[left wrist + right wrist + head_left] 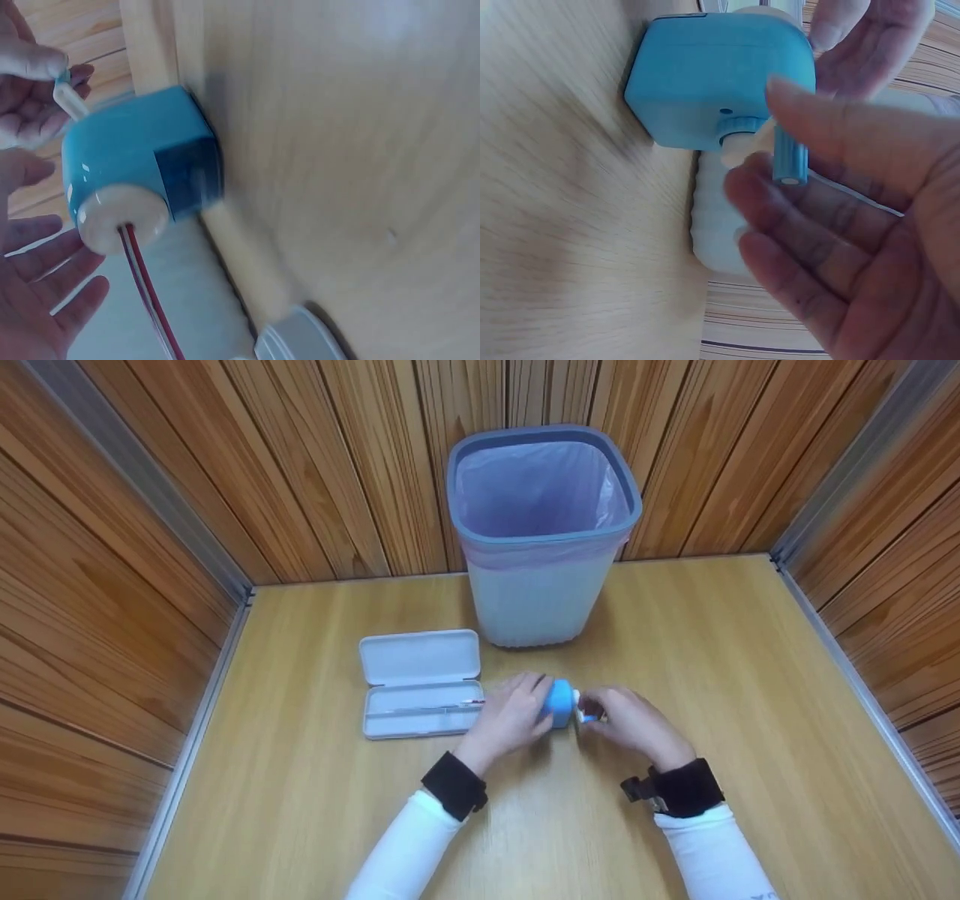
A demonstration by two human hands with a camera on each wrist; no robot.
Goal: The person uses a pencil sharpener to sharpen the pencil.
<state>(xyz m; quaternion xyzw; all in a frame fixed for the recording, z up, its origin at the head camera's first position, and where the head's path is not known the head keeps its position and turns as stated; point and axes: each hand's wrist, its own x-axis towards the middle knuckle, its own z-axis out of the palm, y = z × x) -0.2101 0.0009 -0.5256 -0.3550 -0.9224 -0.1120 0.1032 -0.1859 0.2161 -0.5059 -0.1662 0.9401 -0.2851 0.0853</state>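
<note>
A blue pencil sharpener [135,135] with a cream front stands on the table. A red-and-white pencil [146,285] sticks out of its front opening. My left hand [514,709] is at the front end of the sharpener; in the left wrist view its fingers [64,289] are extended and spread beside the cream part, and any contact is unclear. On the other side, my right hand [634,724] pinches the sharpener's crank handle [789,157] between thumb and fingers. The handle has a blue knob on a cream arm.
Left of the hands lies an open grey pencil case [420,656], its lid tipped back. Behind the sharpener stands a tall bin [540,592] with a blue-grey rim and a liner. Wood-panelled walls [360,472] enclose the table [300,810] at the back and sides.
</note>
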